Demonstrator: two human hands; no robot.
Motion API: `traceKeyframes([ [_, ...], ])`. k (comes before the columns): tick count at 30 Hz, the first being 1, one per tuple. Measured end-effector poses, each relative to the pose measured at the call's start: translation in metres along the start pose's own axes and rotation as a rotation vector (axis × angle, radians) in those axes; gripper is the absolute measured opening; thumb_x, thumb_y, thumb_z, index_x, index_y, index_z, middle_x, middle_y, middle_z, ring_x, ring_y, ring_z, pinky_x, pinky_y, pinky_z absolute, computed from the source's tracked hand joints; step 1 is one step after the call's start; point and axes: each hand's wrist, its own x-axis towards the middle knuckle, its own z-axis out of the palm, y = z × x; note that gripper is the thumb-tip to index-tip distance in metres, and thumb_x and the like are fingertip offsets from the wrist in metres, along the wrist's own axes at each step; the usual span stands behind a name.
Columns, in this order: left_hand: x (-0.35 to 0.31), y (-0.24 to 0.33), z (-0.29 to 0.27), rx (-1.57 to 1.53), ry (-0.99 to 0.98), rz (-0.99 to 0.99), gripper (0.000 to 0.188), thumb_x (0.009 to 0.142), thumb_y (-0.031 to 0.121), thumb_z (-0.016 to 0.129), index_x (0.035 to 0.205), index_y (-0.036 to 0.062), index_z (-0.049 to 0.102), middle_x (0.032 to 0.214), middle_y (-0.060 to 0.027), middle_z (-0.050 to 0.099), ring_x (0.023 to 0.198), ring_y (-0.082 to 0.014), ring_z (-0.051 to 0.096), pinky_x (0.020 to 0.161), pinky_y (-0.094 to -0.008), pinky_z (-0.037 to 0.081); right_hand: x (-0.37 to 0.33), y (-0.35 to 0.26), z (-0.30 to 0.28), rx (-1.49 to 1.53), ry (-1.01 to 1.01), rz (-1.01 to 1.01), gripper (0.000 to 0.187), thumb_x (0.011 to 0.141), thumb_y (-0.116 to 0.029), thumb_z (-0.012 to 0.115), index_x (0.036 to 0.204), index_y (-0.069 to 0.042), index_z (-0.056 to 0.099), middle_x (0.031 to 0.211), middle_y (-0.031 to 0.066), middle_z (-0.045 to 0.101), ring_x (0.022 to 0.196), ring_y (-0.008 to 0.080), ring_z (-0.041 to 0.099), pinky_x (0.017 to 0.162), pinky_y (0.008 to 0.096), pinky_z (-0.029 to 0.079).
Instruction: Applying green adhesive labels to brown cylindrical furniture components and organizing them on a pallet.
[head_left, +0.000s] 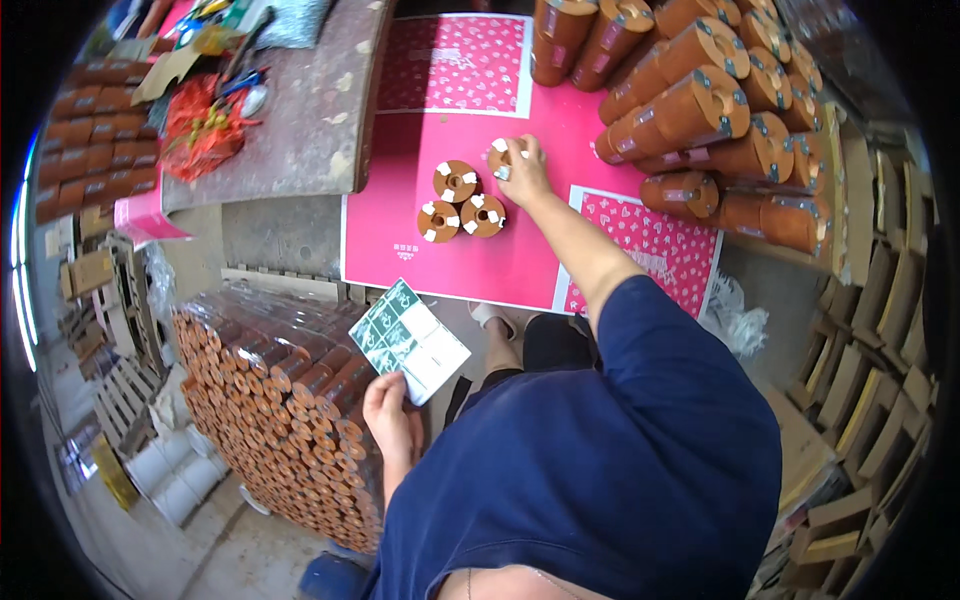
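Note:
A green-and-white sheet of labels [408, 340], some of its spaces white, is pinched at its lower edge by my left hand [391, 415]. My right hand [524, 172] reaches out with its fingers closed at the rim of a brown roll [497, 157] that has white labels on its end. Three similar brown rolls stand close together beside it: an upper one [455, 181], a lower left one [438, 222] and a lower right one [482, 216]. Each shows a centre hole and white labels folded at the rim.
Pink printed board [400, 264] covers the work surface. Brown rolls [690, 115] are piled at the far right. A worn table [300, 120] carries a red plastic bag [203, 125] at left. Below it stands a big film-wrapped stack of rolls [275, 400]. Cardboard pieces [880, 370] line the right.

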Motion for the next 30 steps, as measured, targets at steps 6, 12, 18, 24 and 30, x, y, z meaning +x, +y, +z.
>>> traceKeyframes([
  [6,0.000,0.000,0.016,-0.018,-0.056,-0.103,0.006,0.079,-0.002,0.053,0.079,0.0005,0.059,0.074,-0.0055,0.058,0.063,-0.0093,0.053,0.057,-0.0180,0.042,-0.005,0.010,0.012,0.191,-0.148,0.094,0.063,0.064,-0.019,0.069,0.117,-0.008,0.038,0.120,0.0153,0.031,0.108,0.0338,0.041,0.089,0.0385,0.038],
  [12,0.008,0.006,0.041,-0.068,-0.259,-0.205,0.010,0.078,-0.005,0.050,0.084,-0.0004,0.057,0.081,-0.0080,0.058,0.073,-0.0136,0.056,0.068,-0.0236,0.045,-0.058,0.068,-0.044,0.213,0.429,-0.097,0.040,0.062,-0.005,0.063,0.100,-0.004,0.049,0.103,0.0158,0.044,0.102,0.0334,0.040,0.089,0.0393,0.033],
  [18,0.018,0.011,0.058,0.059,-0.378,-0.084,0.040,0.077,-0.010,0.042,0.116,-0.0003,0.040,0.105,-0.0153,0.052,0.094,-0.0182,0.052,0.082,-0.0293,0.042,-0.121,0.129,-0.152,-0.274,0.716,0.327,0.049,0.061,-0.016,0.068,0.105,-0.016,0.048,0.111,0.0186,0.033,0.104,0.0353,0.030,0.087,0.0454,0.027],
  [24,0.019,0.020,0.062,0.128,-0.360,0.029,0.071,0.076,-0.010,0.044,0.131,0.0009,0.000,0.106,-0.0212,0.051,0.093,-0.0210,0.053,0.080,-0.0289,0.041,-0.119,0.164,-0.183,-0.242,0.414,0.431,0.065,0.061,-0.023,0.073,0.117,-0.022,0.041,0.118,0.0241,0.026,0.107,0.0412,0.031,0.089,0.0452,0.030],
  [30,0.016,0.028,0.050,-0.069,-0.238,0.022,0.054,0.075,-0.007,0.050,0.123,-0.0022,0.026,0.098,-0.0148,0.057,0.088,-0.0184,0.056,0.077,-0.0295,0.044,-0.106,0.201,-0.177,-0.166,0.357,0.287,0.062,0.062,-0.018,0.071,0.117,-0.017,0.043,0.117,0.0272,0.036,0.107,0.0416,0.035,0.089,0.0413,0.034],
])
